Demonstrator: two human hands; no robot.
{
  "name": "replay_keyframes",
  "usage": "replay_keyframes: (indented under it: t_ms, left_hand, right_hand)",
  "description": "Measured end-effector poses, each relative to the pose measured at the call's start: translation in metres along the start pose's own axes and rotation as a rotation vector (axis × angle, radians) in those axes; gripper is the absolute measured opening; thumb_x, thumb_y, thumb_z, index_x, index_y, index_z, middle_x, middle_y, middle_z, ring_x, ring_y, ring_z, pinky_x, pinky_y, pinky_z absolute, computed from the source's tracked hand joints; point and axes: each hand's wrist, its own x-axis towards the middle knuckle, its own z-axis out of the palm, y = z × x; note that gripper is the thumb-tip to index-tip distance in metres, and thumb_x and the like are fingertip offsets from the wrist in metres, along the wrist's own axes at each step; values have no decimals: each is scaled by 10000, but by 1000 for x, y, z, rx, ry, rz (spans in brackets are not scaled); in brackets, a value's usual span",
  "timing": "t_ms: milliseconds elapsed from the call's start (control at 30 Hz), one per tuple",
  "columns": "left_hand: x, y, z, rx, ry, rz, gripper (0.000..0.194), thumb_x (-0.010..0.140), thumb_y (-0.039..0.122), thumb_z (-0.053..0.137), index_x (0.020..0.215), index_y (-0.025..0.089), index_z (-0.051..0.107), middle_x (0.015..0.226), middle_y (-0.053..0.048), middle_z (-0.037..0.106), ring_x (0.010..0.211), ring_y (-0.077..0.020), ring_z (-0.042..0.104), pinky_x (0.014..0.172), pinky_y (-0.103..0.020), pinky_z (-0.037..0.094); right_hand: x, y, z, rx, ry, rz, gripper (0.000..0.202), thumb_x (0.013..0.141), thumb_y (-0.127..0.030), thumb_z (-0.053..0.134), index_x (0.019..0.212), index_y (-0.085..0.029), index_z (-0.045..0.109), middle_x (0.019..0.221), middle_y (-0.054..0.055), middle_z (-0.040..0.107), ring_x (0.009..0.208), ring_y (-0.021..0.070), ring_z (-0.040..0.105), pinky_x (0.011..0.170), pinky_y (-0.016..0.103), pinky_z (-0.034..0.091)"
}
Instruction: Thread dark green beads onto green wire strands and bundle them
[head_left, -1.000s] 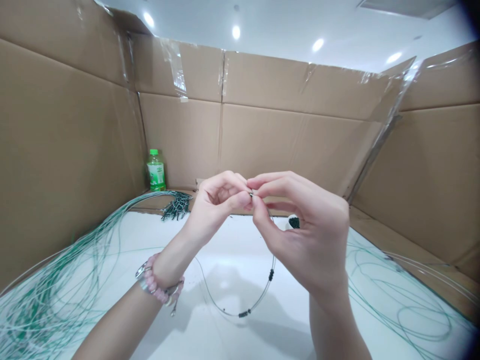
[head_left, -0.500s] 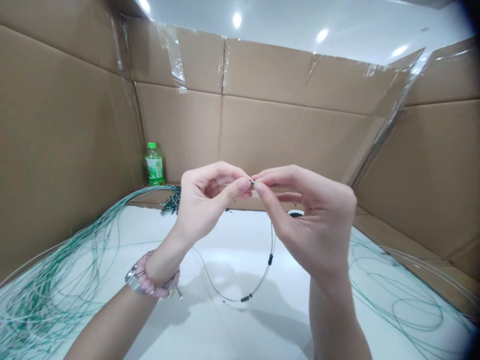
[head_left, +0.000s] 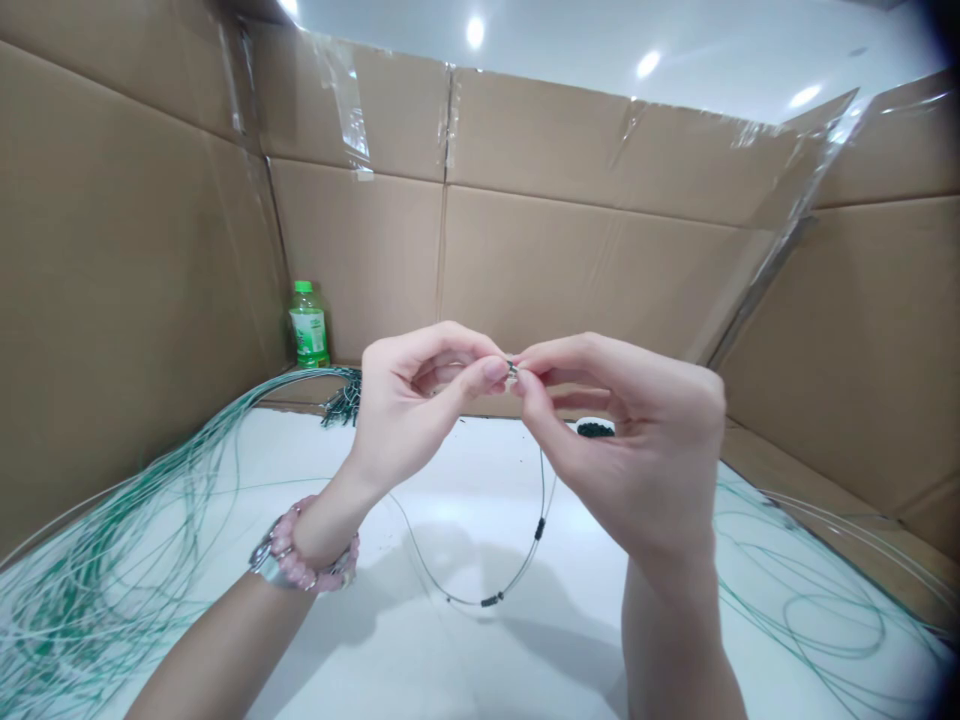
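Observation:
Fingertips of both hands meet in front of the back wall, around a small piece with a metallic glint and dark parts (head_left: 511, 369); its kind is too small to make out. Thumb and forefinger of my left hand (head_left: 412, 400) pinch its left side. My right hand (head_left: 637, 440) pinches it from the right, other fingers curled. Below hangs a loop of thin cord with dark knots (head_left: 490, 601), running up behind my right hand; where its ends go is hidden. A pink bead bracelet (head_left: 300, 572) circles my left wrist.
Cardboard walls (head_left: 360, 250) enclose the white table (head_left: 450, 670). A green-capped bottle (head_left: 309, 325) stands in the back left corner. Green and white cords (head_left: 82, 590) pile up at left, with looser green strands (head_left: 795, 640) at right. A dark bundle (head_left: 595, 429) lies behind my right hand.
My right hand has shifted slightly right, and the fingertips have parted a little, so more of the small piece shows. More of the dark bundle is visible. My left hand has barely moved.

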Motion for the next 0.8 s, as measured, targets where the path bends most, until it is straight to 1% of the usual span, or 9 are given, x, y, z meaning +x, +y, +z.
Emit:
replay_keyframes:
  t_ms: [200, 333, 467, 600, 800]
  left_hand:
    - [-1, 0, -1, 57, -14, 28, 19, 759, 199, 708, 758, 181, 700, 700, -2, 688, 629, -97, 635, 577, -181, 519]
    - [-2, -1, 0, 78, -25, 48, 29, 756, 214, 710, 764, 187, 704, 715, -7, 690, 658, -114, 642, 576, -196, 519]
    - [-3, -2, 1, 67, -20, 46, 8, 771, 194, 694, 775, 189, 700, 715, 1, 690, 653, -98, 638, 585, -179, 512]
    - [-3, -2, 0, 64, -32, 49, 34, 784, 163, 677, 789, 189, 697, 728, 3, 694, 656, -88, 638, 596, -170, 514]
    - [-3, -2, 1, 70, -29, 30, 13, 779, 193, 688, 779, 192, 701, 722, 6, 696, 661, -97, 643, 583, -179, 513]
  right_hand:
    - [0, 1, -2, -68, -26, -20, 164, 769, -71, 595, 737, -225, 642, 708, -30, 679, 583, 115, 609, 509, 235, 565]
    - [-1, 1, -3, -81, -32, -21, 165, 772, -74, 593, 735, -228, 636, 713, -31, 678, 596, 117, 614, 515, 231, 560]
    - [0, 2, -2, -69, -30, -17, 160, 757, -58, 601, 723, -211, 635, 702, -29, 673, 591, 106, 609, 519, 212, 565]
    - [1, 2, -2, -59, -25, -17, 164, 757, -56, 600, 725, -213, 635, 698, -33, 671, 588, 101, 606, 535, 208, 578]
    - [1, 3, -2, -63, -34, -20, 163, 752, -58, 603, 715, -214, 634, 696, -27, 672, 584, 106, 606, 536, 213, 578]
